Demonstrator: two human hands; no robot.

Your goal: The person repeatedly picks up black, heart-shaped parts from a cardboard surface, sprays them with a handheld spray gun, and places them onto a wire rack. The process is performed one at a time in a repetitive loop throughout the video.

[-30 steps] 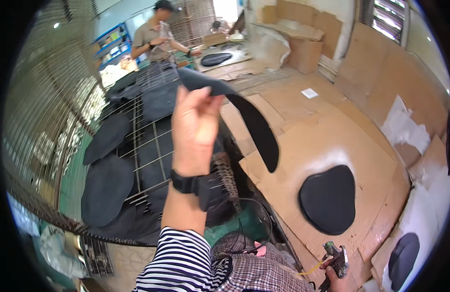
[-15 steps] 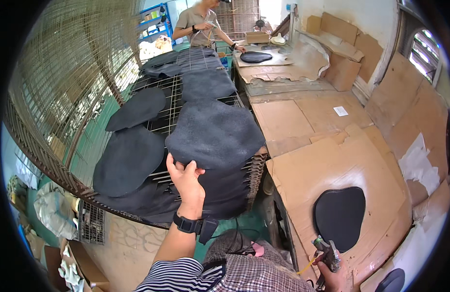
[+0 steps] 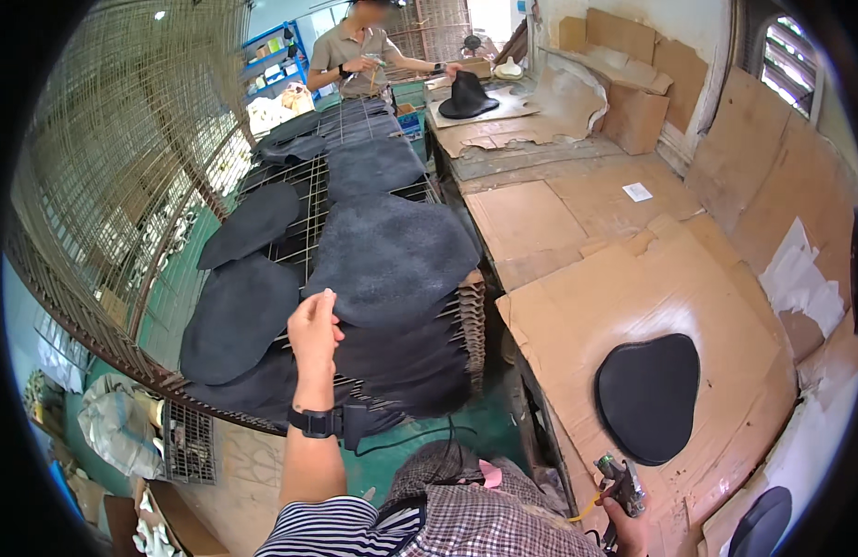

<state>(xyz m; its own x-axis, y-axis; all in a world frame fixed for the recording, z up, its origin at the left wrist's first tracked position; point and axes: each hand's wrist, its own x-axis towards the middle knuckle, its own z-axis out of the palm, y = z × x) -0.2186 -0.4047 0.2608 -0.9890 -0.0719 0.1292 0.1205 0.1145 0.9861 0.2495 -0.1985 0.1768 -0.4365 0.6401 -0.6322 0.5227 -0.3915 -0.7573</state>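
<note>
My left hand (image 3: 314,332) is over the near left corner of a large black leather-like sheet (image 3: 392,260), fingers curled together with nothing visible in them. That sheet lies on a wire rack (image 3: 308,209) above a stack of dark sheets. My right hand (image 3: 630,531), low on the right, is wrapped round a metal spray gun (image 3: 622,485) with a yellow hose. Just beyond the gun, a smooth black rounded pad (image 3: 648,399) rests flat on a cardboard sheet (image 3: 559,343).
More black sheets (image 3: 239,320) lie on the rack's left side. A curved wicker-like screen (image 3: 150,139) stands along the left. Across the rack, a co-worker (image 3: 359,56) holds a spray gun and lifts a black piece (image 3: 468,97). Another dark piece (image 3: 761,524) sits lower right.
My left hand has come off the sheet's near edge and shifted left; the sheet lies flatter. The co-worker's black piece has been raised from the cardboard. My right hand keeps the spray gun.
</note>
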